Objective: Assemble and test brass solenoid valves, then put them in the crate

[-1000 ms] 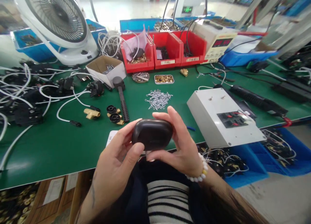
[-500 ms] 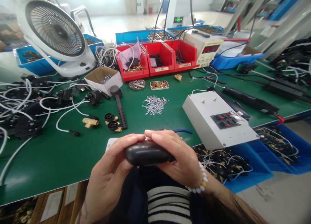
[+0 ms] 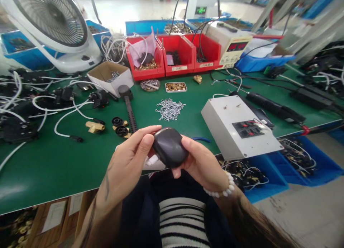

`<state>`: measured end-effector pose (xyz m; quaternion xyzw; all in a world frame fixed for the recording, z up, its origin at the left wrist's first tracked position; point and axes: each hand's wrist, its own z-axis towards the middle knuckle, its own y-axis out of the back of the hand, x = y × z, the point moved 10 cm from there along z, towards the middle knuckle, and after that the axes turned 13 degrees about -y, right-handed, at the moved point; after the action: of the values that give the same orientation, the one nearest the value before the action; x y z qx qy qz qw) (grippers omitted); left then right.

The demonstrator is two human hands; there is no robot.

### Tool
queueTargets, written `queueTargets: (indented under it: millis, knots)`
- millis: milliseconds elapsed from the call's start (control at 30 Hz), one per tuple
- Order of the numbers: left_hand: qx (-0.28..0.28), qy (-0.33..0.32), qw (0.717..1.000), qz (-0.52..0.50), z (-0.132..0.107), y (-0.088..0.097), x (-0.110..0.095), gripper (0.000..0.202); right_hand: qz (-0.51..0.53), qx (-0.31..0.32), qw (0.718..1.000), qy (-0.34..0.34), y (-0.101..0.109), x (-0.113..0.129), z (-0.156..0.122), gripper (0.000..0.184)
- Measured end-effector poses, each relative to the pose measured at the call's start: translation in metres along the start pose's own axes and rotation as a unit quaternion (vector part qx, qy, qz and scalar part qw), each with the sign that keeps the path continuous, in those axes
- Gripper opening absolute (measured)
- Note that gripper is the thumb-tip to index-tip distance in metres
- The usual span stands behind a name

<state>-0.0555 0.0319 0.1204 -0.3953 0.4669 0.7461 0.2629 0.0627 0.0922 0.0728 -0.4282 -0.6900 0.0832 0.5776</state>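
A smooth, rounded black case-like object (image 3: pixel 171 147) is held between both my hands at the bench's front edge. My left hand (image 3: pixel 135 153) grips its left end, thumb on the near face and fingers behind. On the right end, my right hand (image 3: pixel 202 162) closes with its thumb on top and fingertips under it. Its underside is hidden. Just below my left fingers a white connector-like piece (image 3: pixel 152 160) shows, partly covered. Beyond the hands lies a pile of small metal clips (image 3: pixel 170 109). A black mallet (image 3: pixel 128 104) lies to the left of the pile.
A grey switch box (image 3: pixel 239 128) and a black electric screwdriver (image 3: pixel 274 106) are on the right. Red bins (image 3: pixel 178 69) line the back, with a white fan (image 3: pixel 88 63) at left. Brass fittings (image 3: pixel 95 127) and cabled black parts (image 3: pixel 18 128) lie on the left.
The black object has tilted so that its broad rounded face shows, and it has risen slightly in view. My hands have shifted to its two ends. The head view has moved a little.
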Motion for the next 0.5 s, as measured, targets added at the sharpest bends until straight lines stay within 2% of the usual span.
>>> queueTargets:
  millis: [67,200,367,500]
  knots:
    - [0.013,0.025,0.999,-0.018,-0.004,-0.006,0.003,0.046,0.033,-0.002,0.999,-0.021,0.006,-0.004,0.002,0.038]
    - [0.013,0.03,0.998,-0.06,-0.008,-0.012,0.003,0.046,0.062,0.004,0.997,-0.04,0.012,-0.008,0.003,0.041]
    - [0.035,0.015,0.996,-0.075,-0.009,-0.019,0.001,0.041,0.093,-0.007,0.995,-0.024,0.019,-0.005,0.001,0.036]
    - [0.018,-0.001,0.998,-0.066,-0.01,-0.017,0.0,0.035,0.063,-0.061,0.996,0.017,0.03,0.005,-0.014,0.036]
